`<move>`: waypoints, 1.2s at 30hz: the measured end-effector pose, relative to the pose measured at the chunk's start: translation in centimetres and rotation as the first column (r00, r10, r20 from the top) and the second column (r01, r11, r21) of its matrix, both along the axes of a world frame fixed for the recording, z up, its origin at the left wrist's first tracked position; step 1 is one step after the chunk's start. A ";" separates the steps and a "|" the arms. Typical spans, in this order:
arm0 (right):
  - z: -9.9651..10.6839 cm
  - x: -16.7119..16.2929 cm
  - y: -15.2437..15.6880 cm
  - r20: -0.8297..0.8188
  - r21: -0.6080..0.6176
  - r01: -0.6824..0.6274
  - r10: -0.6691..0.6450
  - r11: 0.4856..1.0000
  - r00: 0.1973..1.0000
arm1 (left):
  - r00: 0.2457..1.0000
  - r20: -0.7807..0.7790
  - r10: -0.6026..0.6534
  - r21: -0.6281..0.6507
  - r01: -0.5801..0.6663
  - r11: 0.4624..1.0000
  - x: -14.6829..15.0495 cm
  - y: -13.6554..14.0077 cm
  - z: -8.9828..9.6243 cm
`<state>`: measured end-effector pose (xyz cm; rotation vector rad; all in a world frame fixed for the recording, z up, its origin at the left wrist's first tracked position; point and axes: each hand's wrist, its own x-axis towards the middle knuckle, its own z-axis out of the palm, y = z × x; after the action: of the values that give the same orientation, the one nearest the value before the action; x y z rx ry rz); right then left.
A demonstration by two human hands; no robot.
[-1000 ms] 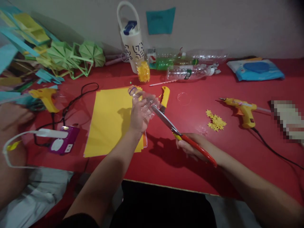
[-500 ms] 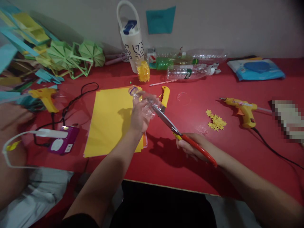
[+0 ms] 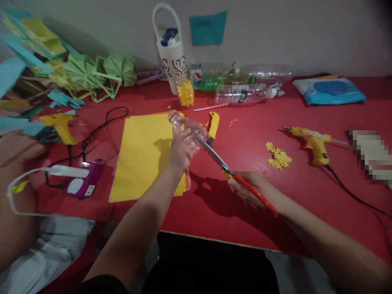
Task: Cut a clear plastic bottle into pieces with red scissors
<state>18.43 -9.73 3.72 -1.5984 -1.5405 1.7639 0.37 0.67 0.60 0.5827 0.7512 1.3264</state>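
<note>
My left hand [image 3: 180, 147] is closed around a clear plastic bottle piece [image 3: 193, 143], its neck pointing up and to the left. In my right hand [image 3: 249, 188] are red-handled scissors [image 3: 252, 192]. Their blades reach up-left to the plastic's cut end, and I cannot tell whether they are biting into it. Just behind the bottle piece lies a yellow box cutter [image 3: 213, 124]. Yellow paper sheets [image 3: 141, 159] are stacked beneath and left of my left hand. A thin clear plastic ring [image 3: 237, 127] rests on the red table to the right.
Yellow star cutouts [image 3: 278, 156] and a yellow glue gun [image 3: 315, 141] lie on the right. At the back stand a white tumbler [image 3: 172, 61] and several plastic bottles [image 3: 239, 94]. On the left are another glue gun [image 3: 59, 124], a purple power strip [image 3: 84, 179] and another person's arm [image 3: 18, 163].
The whole view has shifted very slightly. Both hands keep their hold, and the scissors and bottle piece stay almost where they were.
</note>
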 end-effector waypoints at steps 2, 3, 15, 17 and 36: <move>-0.3 0.1 -0.1 0.000 0.001 0.008 -0.008 1.000 1.000 | 1.000 0.004 -0.001 -0.001 0.001 1.000 0.0 0.0 0.0; -0.5 0.1 -0.1 -0.002 -0.005 0.012 -0.012 1.000 1.000 | 1.000 0.006 -0.002 0.000 0.002 1.000 -0.1 0.1 0.0; -0.2 0.0 0.2 -0.049 -0.097 -0.001 -0.004 0.995 0.999 | 1.000 -0.018 0.005 0.047 -0.004 0.999 -0.3 0.2 0.4; -0.4 0.1 0.1 -0.059 -0.103 -0.015 0.009 0.995 0.998 | 1.000 -0.021 -0.004 0.054 0.006 0.999 -0.3 0.1 0.6; -0.7 -0.1 -0.1 -0.086 -0.068 -0.005 -0.001 0.998 0.996 | 0.994 -0.075 -0.077 0.118 0.086 0.989 -0.3 -0.1 0.2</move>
<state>18.38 -9.85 3.02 -1.5307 -1.4585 1.8790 0.09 0.56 0.78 0.7523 0.6999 1.2873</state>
